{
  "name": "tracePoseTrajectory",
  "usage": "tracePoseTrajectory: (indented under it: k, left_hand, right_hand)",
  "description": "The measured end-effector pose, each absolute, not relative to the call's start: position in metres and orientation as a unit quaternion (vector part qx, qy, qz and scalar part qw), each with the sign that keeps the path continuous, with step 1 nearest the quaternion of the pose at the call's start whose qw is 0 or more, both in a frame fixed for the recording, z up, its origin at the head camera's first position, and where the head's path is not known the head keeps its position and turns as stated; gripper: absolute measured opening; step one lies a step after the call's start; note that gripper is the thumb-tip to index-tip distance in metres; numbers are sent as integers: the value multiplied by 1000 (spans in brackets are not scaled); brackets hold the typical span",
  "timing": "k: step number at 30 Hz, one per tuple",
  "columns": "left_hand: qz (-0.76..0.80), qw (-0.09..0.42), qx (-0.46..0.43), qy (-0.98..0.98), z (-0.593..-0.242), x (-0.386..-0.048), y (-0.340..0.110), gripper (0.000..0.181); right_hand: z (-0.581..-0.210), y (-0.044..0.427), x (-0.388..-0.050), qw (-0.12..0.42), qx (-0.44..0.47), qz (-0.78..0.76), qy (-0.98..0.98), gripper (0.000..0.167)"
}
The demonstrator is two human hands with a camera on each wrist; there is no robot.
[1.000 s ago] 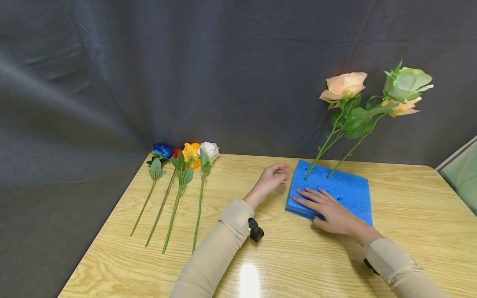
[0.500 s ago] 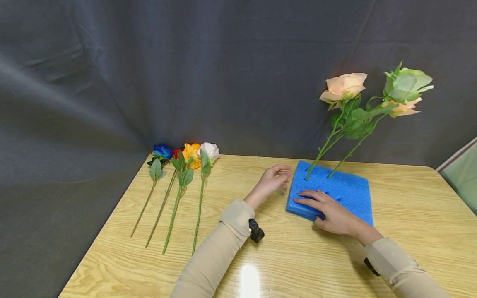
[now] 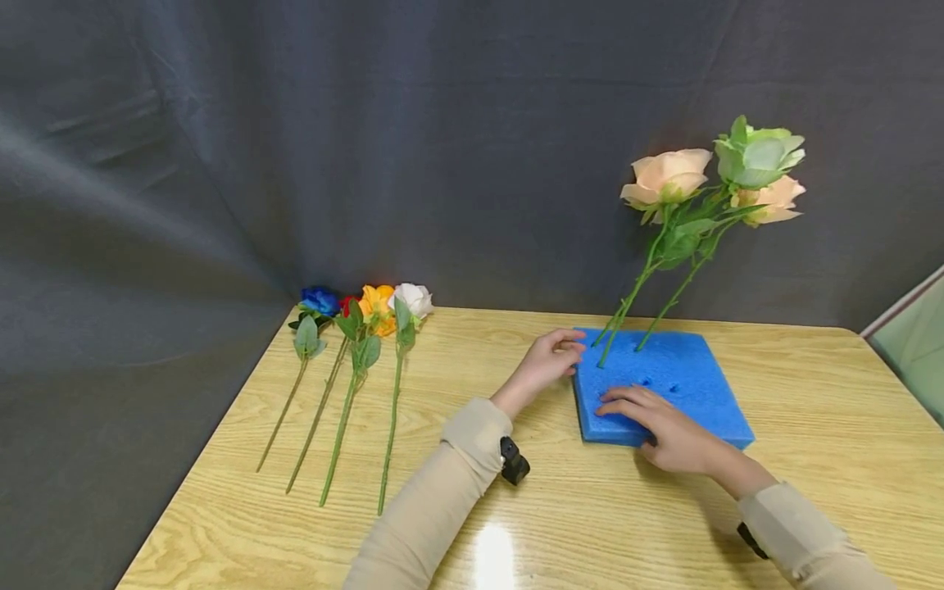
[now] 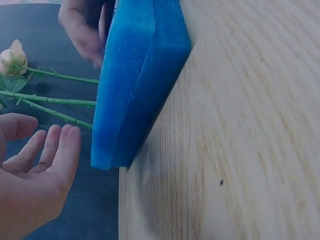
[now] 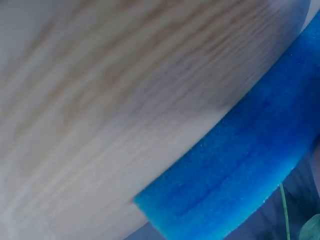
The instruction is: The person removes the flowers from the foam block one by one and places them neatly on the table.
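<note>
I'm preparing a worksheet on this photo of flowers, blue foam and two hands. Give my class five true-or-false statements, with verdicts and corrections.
1. Two peach flowers and one green flower stand in the blue foam block. True.
2. The white flower also stands in the blue foam block. False: it lies on the table.
3. The right hand touches the blue foam block. True.
4. The left hand holds the white flower. False: it holds nothing, its fingers loosely bent at the block's left edge.
5. Seen from the head, the red bloom lies left of the blue bloom. False: it lies to its right.
</note>
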State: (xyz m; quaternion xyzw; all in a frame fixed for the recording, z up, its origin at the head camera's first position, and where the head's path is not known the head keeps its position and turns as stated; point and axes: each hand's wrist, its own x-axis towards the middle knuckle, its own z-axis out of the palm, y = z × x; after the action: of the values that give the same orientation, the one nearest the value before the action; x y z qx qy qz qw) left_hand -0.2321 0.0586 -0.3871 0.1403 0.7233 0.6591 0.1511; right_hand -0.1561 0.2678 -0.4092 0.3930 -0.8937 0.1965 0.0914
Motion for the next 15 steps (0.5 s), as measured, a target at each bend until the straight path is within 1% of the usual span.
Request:
tracePoseTrajectory:
  k: [5, 7, 11, 13, 15]
  left_hand:
    - [638, 135, 155, 742, -387, -231, 66, 38]
    - [635, 126, 161, 745, -386, -230, 71, 39]
    - [628, 117, 161, 752, -386, -227, 83, 39]
    - [625, 114, 157, 756, -386, -226, 89, 40]
    - [620, 114, 154, 761, -386, -224, 94, 41]
  right_hand:
    - [-411, 274, -155, 94, 361, 206, -905, 59]
    - [-411, 280, -155, 99, 340, 206, -912, 57]
    - [-411, 294, -158, 98, 299, 183, -931, 68]
    - [-411, 301, -159, 91, 280, 169, -941, 75]
    - [-411, 309, -159, 78, 262, 163, -948, 79]
